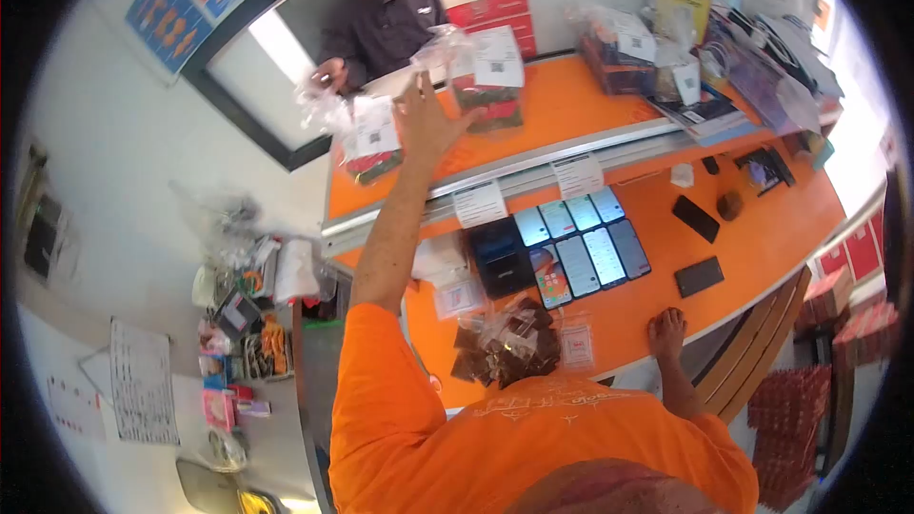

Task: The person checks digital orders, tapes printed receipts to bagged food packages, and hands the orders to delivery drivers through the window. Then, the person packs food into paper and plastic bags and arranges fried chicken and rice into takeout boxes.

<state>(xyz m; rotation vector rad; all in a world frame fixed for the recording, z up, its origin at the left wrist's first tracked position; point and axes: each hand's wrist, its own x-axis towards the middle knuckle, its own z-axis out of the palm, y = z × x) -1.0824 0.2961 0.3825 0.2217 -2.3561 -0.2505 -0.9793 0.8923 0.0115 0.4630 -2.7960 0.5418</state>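
Observation:
My left hand (428, 124) reaches over the raised orange counter with its fingers spread. It is between two clear plastic bags with printed labels. The right-hand bag (487, 86) stands near my fingertips; whether they touch it I cannot tell. The left-hand bag (371, 133) has its gathered top near the hand (330, 73) of a person across the counter. My right hand (666, 331) rests on the edge of the lower orange desk (752, 266), fingers laid forward and holding nothing. Several phones (602, 257) with lit screens lie in rows on the desk.
A pile of small brown packets (509, 343) lies near my chest. Dark phones (700, 276) are to the right. Paper slips (479, 202) hang at the counter's step. More bagged parcels (624, 48) and red boxes (490, 9) stand at the back. Cluttered shelving (257, 324) is on the left.

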